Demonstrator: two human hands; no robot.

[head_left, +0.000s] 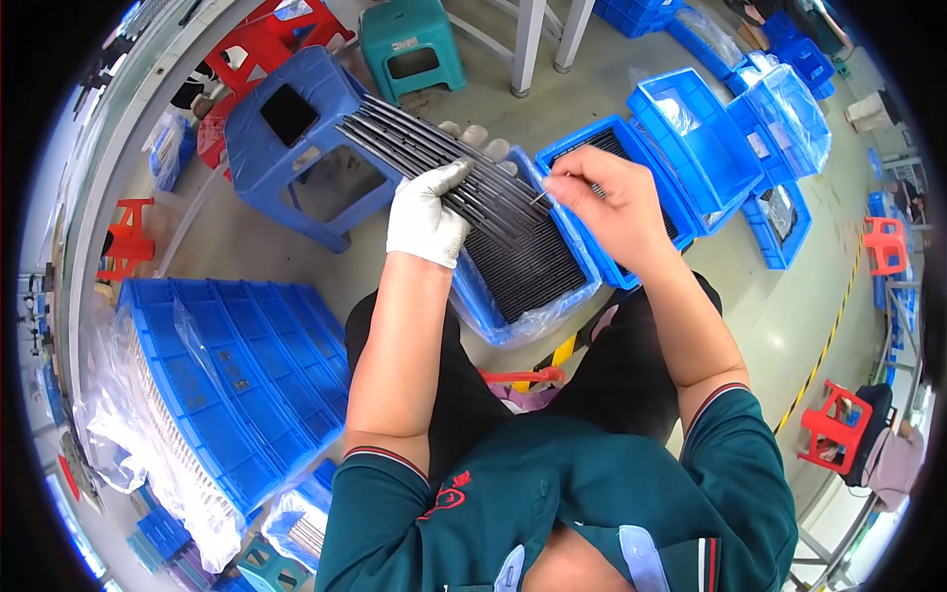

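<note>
My left hand (429, 212), in a white glove, is closed around a fanned bundle of long dark rods (419, 148). The bundle slants from the blue stool down over a lined blue crate (584, 286). In that crate lie many similar dark rods (523, 271), side by side. My bare right hand (619, 207) is closed in a pinch beside the rods' lower right ends. From its fingertips a thin metal piece (540, 198) points toward the bundle. Something small and coiled, like a spring (598, 189), shows by the fingers; whether the two are joined I cannot tell.
A blue stool (296, 187) stands at the far left, with a green stool (409, 44) behind it. Stacked blue crates (237, 365) rise at my left. More blue crates (695, 138) stand at the right. A red stool (837, 426) is farther right.
</note>
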